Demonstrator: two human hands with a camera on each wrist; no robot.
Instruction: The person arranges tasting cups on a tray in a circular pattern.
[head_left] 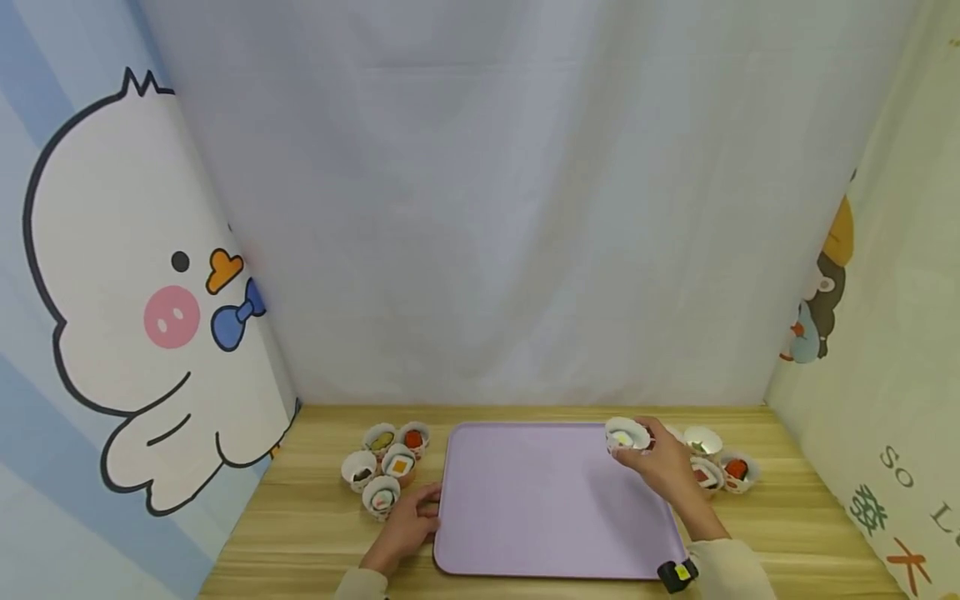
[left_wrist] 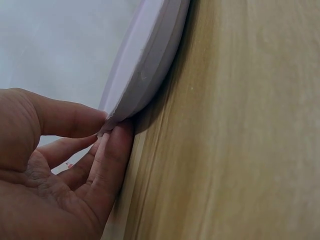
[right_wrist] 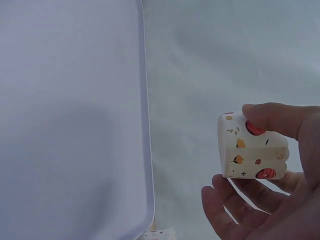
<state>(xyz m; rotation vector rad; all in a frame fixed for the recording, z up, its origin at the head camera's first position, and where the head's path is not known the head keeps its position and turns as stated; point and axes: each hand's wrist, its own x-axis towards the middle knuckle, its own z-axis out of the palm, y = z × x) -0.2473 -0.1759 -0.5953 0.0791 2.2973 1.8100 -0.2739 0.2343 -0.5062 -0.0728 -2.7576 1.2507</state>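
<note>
My right hand (head_left: pixel 662 462) grips a small paper cup (head_left: pixel 627 434) above the right side of a lilac tray (head_left: pixel 547 500). In the right wrist view the cup (right_wrist: pixel 254 150), printed with red and yellow figures, sits between thumb and fingers. Something white and yellow shows inside it from the head view. At the tray's left edge is my left hand (head_left: pixel 408 523). The left wrist view shows its thumb and fingers pinching the tray's rim (left_wrist: pixel 140 75). The tray's right rim (right_wrist: pixel 146 125) runs beside the cup.
Several paper cups stand left of the tray, among them one with a red item (head_left: pixel 414 439) and one with a white-and-orange item (head_left: pixel 398 463). More cups (head_left: pixel 738 472) stand to the right, partly behind my right hand. A grey curtain (head_left: pixel 480 208) hangs behind the wooden table (head_left: pixel 300 533).
</note>
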